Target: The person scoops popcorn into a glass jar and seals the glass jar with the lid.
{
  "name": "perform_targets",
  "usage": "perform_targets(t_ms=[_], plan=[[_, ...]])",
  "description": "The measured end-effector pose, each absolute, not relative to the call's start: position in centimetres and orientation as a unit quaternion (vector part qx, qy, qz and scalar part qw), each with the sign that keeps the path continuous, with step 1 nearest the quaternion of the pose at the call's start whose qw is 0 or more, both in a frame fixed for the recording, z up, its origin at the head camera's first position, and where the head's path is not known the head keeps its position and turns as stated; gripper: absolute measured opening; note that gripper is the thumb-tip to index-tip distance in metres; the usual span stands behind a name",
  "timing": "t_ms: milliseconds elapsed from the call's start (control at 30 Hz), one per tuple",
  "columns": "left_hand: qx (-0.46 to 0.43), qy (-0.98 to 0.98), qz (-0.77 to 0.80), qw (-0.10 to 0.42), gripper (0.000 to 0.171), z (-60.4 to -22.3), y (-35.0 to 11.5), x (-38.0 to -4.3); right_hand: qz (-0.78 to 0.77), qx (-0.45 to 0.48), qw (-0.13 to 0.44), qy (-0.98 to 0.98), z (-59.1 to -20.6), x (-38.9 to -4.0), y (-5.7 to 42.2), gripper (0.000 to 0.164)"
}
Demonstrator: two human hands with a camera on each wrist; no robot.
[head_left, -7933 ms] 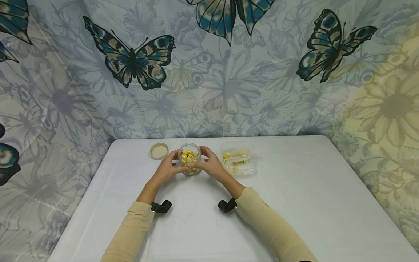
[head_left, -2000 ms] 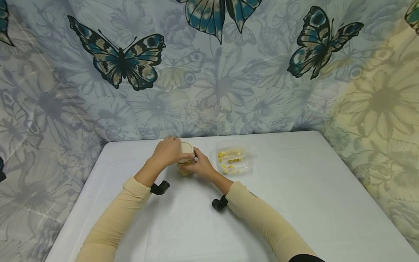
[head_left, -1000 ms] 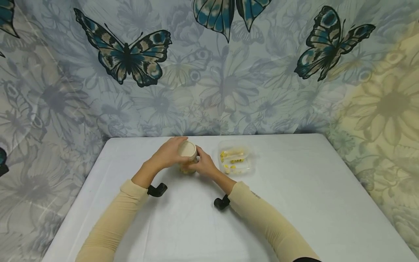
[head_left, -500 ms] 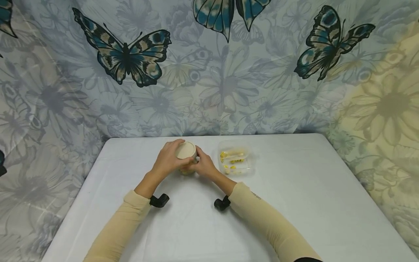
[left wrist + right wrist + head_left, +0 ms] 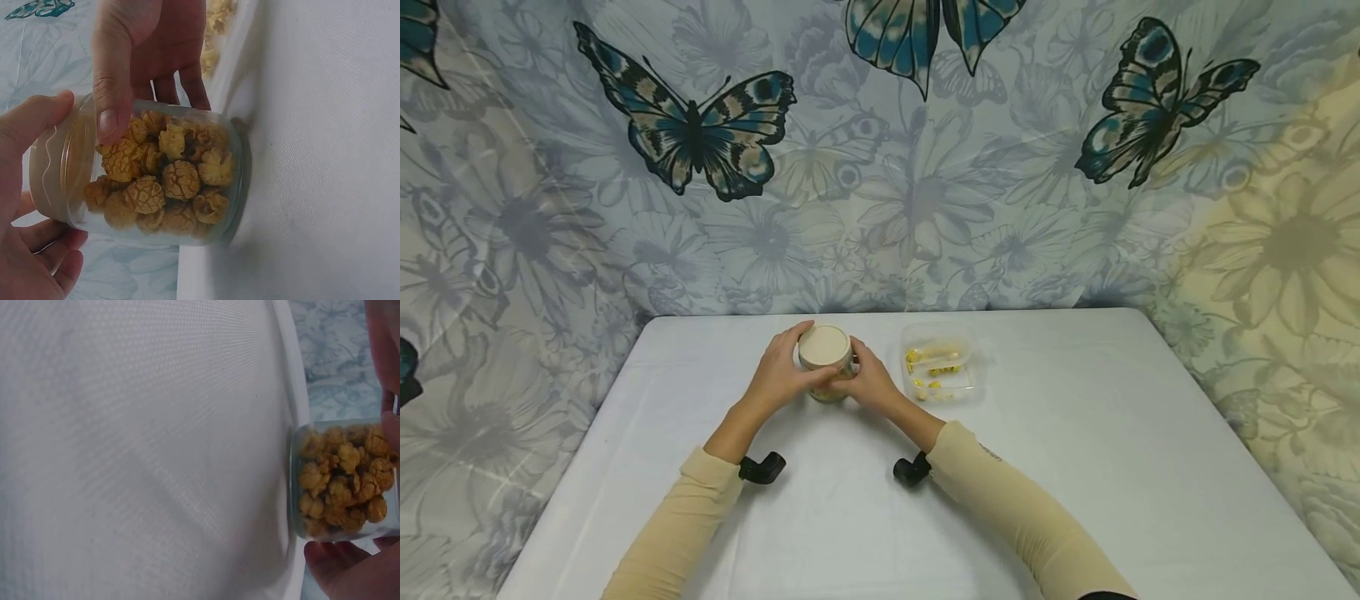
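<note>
A clear glass jar (image 5: 178, 181), filled with caramel popcorn (image 5: 144, 195), stands upright on the white table with a beige lid (image 5: 825, 347) over its mouth. My left hand (image 5: 777, 375) curls round the lid, its thumb on the near side and fingertips on the far side, as the left wrist view shows. Lower on the glass, my right hand (image 5: 872, 382) grips the jar's body, thumb in front and fingers at the side. In the right wrist view the jar's base meets the tabletop, with fingers of the right hand (image 5: 353, 572) beside it.
Right of the jar sits a clear plastic container (image 5: 966, 387) with a few yellow popcorn pieces (image 5: 934, 384) in it. The white-covered table (image 5: 1075, 467) ends at a wall hung with butterfly-printed fabric (image 5: 917, 250).
Earlier the jar was uncovered and the lid lay left of it on the table. The left hand brought the lid onto the jar and shifted its grip round the rim; the right hand stays on the glass.
</note>
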State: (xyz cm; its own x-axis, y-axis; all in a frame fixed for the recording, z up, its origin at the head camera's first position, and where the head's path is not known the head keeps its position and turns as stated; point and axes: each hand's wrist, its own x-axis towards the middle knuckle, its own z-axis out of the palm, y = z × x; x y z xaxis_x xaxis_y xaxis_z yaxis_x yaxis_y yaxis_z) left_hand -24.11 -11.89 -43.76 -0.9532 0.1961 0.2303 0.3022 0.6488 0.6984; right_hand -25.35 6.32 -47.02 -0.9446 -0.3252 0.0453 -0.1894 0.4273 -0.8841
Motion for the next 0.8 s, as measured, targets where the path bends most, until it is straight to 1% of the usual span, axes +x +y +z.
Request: perform_targets(t_ms=[233,533,633,800], plan=[[-0.119,-0.894,-0.428,0.058,0.088,-44.2,-12.2,-23.8,-0.518,-0.148,0.066,0.840,-46.3,-25.0,6.7,0.077],[-0.123,-0.881,-0.450,0.078,0.082,-44.6,-12.6,-23.6,-0.503,-0.139,0.071,0.850,-45.0,-24.4,8.2,0.083],[-0.123,-0.881,-0.450,0.081,0.080,-44.7,-12.6,-23.5,-0.492,-0.146,0.062,0.856,-44.4,-24.3,8.9,0.077],[-0.110,-0.883,-0.448,0.087,0.078,-44.5,-12.8,-23.1,-0.469,-0.149,0.028,0.870,-43.4,-24.2,10.3,0.066]])
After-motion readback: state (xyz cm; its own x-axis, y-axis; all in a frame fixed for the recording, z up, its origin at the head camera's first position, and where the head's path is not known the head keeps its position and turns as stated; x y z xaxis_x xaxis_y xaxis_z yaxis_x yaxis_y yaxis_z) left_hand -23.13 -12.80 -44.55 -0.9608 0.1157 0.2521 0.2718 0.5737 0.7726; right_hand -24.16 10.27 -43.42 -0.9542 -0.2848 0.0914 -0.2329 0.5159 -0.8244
